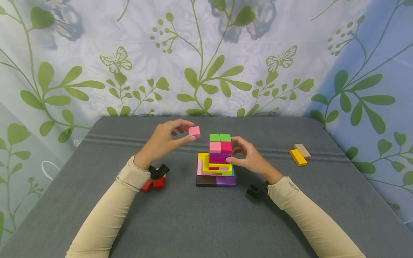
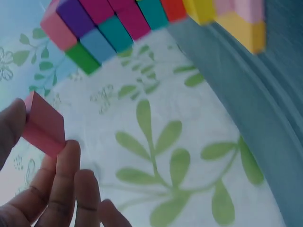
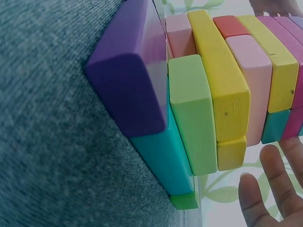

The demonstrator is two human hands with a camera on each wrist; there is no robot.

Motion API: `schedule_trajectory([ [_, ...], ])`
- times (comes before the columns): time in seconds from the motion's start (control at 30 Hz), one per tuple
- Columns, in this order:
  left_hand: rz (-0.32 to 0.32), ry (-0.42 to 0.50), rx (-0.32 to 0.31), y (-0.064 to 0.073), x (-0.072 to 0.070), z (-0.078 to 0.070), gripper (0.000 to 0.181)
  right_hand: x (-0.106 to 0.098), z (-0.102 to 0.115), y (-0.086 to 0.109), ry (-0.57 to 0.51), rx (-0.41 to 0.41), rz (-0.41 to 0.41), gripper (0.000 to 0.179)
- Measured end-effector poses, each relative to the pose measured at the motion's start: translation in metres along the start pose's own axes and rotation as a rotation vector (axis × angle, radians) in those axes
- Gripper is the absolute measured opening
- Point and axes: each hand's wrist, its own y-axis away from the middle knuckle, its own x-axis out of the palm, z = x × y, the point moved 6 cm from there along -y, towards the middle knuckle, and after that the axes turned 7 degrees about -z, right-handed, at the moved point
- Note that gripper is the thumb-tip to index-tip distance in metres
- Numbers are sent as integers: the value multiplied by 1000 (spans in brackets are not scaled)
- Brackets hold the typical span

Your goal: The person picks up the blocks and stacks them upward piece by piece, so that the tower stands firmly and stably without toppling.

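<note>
My left hand pinches a small pink block between thumb and fingertips, held up to the left of the tower's top. In the left wrist view the same pink block shows apart from the stacked blocks. The tower of colored wooden blocks stands on the table, wider at its dark brown and purple base, with two green blocks on top. My right hand is at the tower's right side, thumb at the front by the purple layer, other fingers toward the back. The right wrist view shows those fingers loosely extended beside the blocks.
Red blocks lie on the grey table under my left wrist, partly hidden by its black strap. A yellow block and a plain wood-colored block lie at the right. A leaf-patterned cloth hangs behind.
</note>
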Motion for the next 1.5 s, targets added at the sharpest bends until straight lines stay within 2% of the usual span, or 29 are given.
schedule_trajectory([
  [0.17, 42, 27, 10, -14, 24, -8, 38, -1, -2, 1, 5, -2, -2, 59],
  [0.3, 76, 35, 10, -20, 38, -12, 38, -1, -3, 0, 5, -3, -8, 58],
  [0.5, 111, 23, -3, -25, 50, -15, 40, -1, -3, 0, -1, 1, -8, 57],
  [0.67, 131, 27, -20, -27, 55, -15, 39, 0, -2, -1, -9, -3, -7, 60],
  [0.93, 131, 31, -11, -27, 55, -15, 38, 0, -2, -1, -5, 8, -8, 59],
  [1.1, 134, 27, -15, -26, 52, -15, 46, 0, -1, -1, -5, 13, -5, 61],
  [1.2, 131, 43, -25, -23, 47, -13, 50, 0, 1, 0, -8, 11, -2, 63],
  [1.33, 129, 50, -28, -16, 34, -3, 44, 0, 2, 0, -7, 5, -2, 63],
  [1.43, 181, 28, -24, -8, 25, 10, 35, 0, 2, -1, -7, 2, -2, 63],
  [1.5, 257, 13, -31, 0, 22, 20, 28, 0, 2, 0, -8, 4, 0, 62],
])
